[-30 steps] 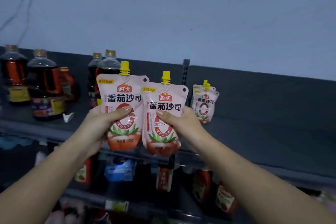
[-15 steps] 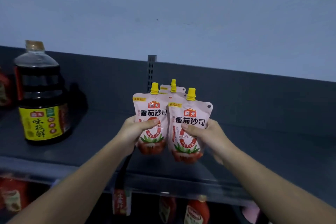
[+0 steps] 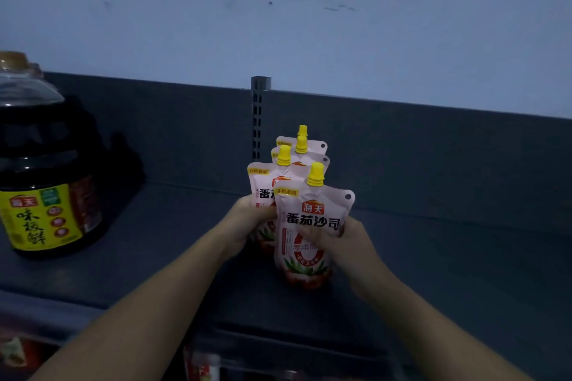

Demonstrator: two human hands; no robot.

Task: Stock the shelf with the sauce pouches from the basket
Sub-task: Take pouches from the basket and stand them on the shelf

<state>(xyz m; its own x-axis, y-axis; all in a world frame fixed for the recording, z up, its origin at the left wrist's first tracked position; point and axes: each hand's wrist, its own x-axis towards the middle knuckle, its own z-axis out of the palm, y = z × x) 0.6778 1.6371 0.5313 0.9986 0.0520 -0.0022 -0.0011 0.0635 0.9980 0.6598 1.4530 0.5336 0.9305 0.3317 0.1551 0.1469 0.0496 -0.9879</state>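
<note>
On the dark top shelf [image 3: 161,260] stand pink tomato-sauce pouches with yellow caps in a front-to-back row. My right hand [image 3: 343,244] grips the front pouch [image 3: 312,219], whose base sits on the shelf. Behind it, my left hand [image 3: 247,223] holds a second pouch [image 3: 263,192], mostly hidden by the front one. Two more pouches [image 3: 305,150] stand further back, near the slotted upright. The basket is out of view.
A large soy-sauce bottle [image 3: 43,189] with a yellow label stands at the shelf's left. A slotted upright post [image 3: 260,117] rises from the back panel. Lower shelves hold red packages [image 3: 201,365]. The shelf stretches bare to the right [image 3: 464,272].
Both hands moved forward and down with their pouches onto the shelf. The two pouches, side by side before, now stand one behind the other in front of the stocked ones.
</note>
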